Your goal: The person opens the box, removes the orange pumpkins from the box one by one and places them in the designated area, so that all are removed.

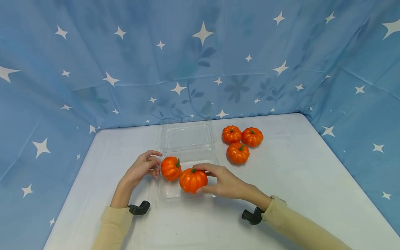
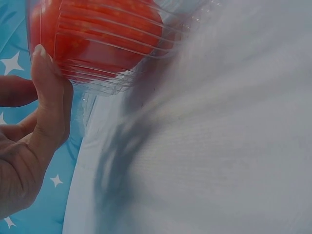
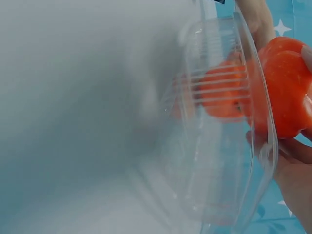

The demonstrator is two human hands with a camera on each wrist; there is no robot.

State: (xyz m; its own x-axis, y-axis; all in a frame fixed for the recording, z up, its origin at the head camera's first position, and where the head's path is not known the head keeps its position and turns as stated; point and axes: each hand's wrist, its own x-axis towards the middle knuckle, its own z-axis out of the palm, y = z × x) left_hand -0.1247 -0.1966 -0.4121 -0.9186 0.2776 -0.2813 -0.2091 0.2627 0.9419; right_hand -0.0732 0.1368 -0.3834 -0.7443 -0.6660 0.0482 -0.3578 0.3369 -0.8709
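Note:
My right hand [image 1: 225,181] holds an orange toy pumpkin [image 1: 193,180] with a green stem, fingers at the top and thumb at the lower side. This pumpkin is over the front of an open clear plastic clamshell box [image 1: 212,152]. In the right wrist view, the held pumpkin [image 3: 285,87] is above the box's rim. A second pumpkin [image 1: 170,168] lies in the left part of the box. At the box's left side is my left hand [image 1: 142,168], holding nothing; in the left wrist view a fingertip [image 2: 43,56] touches the ribbed clear wall.
Three more toy pumpkins, one nearest the front [image 1: 238,153], sit grouped right of the box on the white table [image 1: 297,173]. The clear lid [image 1: 188,134] lies folded back behind the box. A blue starred curtain [image 1: 200,69] hangs along the table's back.

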